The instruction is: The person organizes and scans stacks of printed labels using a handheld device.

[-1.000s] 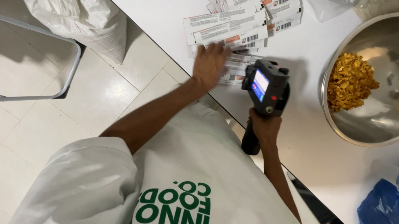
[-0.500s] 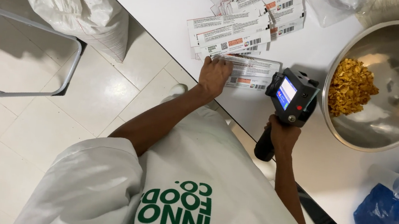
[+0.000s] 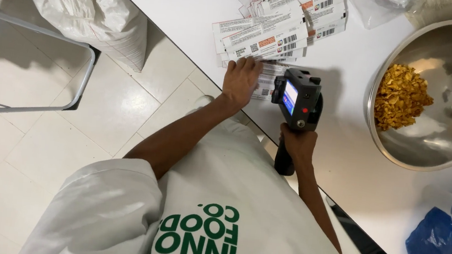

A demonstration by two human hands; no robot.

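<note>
Head view, left hand [image 3: 240, 81] flat on printed pouch [image 3: 267, 82], right hand [image 3: 297, 144] gripping handheld printer [image 3: 297, 103] just beside

I see the handheld printer [image 3: 298, 98] in the right hand [image 3: 297, 143] now sits left of its spot half a second ago, close beside the left hand [image 3: 240, 81], whose fingers [image 3: 246, 65] now press on the pouch [image 3: 267, 81] nearer the stack of pouches [image 3: 275, 31].
</note>
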